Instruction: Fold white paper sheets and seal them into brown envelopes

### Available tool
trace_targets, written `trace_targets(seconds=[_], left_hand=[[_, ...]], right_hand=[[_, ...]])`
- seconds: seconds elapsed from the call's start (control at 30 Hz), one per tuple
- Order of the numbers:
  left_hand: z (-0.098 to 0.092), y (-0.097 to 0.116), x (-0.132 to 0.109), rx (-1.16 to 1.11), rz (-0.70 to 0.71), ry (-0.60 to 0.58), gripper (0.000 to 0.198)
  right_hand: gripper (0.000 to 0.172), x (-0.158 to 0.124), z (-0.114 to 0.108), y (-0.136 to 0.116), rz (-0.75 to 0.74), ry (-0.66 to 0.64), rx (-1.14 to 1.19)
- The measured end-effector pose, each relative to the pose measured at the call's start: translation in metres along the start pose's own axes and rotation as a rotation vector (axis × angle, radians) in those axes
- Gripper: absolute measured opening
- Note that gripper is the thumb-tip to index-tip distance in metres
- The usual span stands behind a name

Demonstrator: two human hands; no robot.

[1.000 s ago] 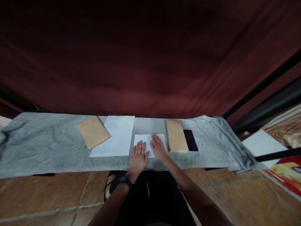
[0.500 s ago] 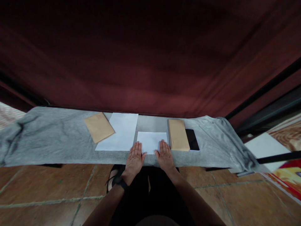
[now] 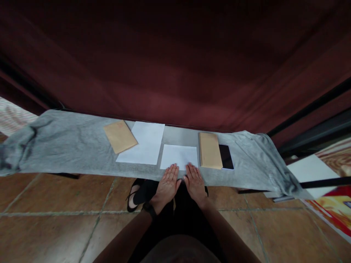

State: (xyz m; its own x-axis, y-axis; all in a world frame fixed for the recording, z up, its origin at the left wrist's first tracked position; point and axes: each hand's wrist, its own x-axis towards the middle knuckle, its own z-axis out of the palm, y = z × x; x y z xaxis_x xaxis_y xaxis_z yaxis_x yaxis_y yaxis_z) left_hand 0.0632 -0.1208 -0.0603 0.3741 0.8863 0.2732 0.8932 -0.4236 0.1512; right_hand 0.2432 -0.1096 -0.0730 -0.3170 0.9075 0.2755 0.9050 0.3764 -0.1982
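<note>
A folded white sheet of paper (image 3: 179, 154) lies flat before me on the grey cloth. My left hand (image 3: 168, 182) rests palm down, its fingertips on the paper's near edge left of centre. Beside it, my right hand (image 3: 195, 181) also lies flat, fingers stretched over the near right corner of the paper. The two thumbs almost meet. Left of the folded sheet is a larger white paper (image 3: 148, 142), partly under a brown envelope (image 3: 120, 137). To the right lies a stack of brown envelopes (image 3: 210, 150), overlapping the edge of a dark-screened phone (image 3: 226, 157).
A grey cloth (image 3: 74, 142) covers the narrow bench. A dark red curtain-like surface (image 3: 175, 73) rises right behind it. Dark metal bars (image 3: 309, 107) stand at the right, near a white board (image 3: 312, 170). Brown floor tiles (image 3: 55, 197) show below.
My left hand has slid right, toward my right hand, along the paper's near edge. The whole view has shifted and tilted slightly. The envelopes and phone keep their places on the cloth.
</note>
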Motion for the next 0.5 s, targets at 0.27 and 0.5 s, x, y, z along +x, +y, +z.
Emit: trace_targets(seconds=[0.27, 0.5], left_hand=[[-0.019, -0.033, -0.013, 0.032, -0.070, -0.027, 0.065], [-0.017, -0.019, -0.001, 0.058, -0.088, -0.053, 0.062]], right_hand=[[0.059, -0.022, -0.004, 0.019, 0.060, 0.044, 0.002], [0.058, -0.019, -0.010, 0.014, 0.079, 0.049, 0.034]])
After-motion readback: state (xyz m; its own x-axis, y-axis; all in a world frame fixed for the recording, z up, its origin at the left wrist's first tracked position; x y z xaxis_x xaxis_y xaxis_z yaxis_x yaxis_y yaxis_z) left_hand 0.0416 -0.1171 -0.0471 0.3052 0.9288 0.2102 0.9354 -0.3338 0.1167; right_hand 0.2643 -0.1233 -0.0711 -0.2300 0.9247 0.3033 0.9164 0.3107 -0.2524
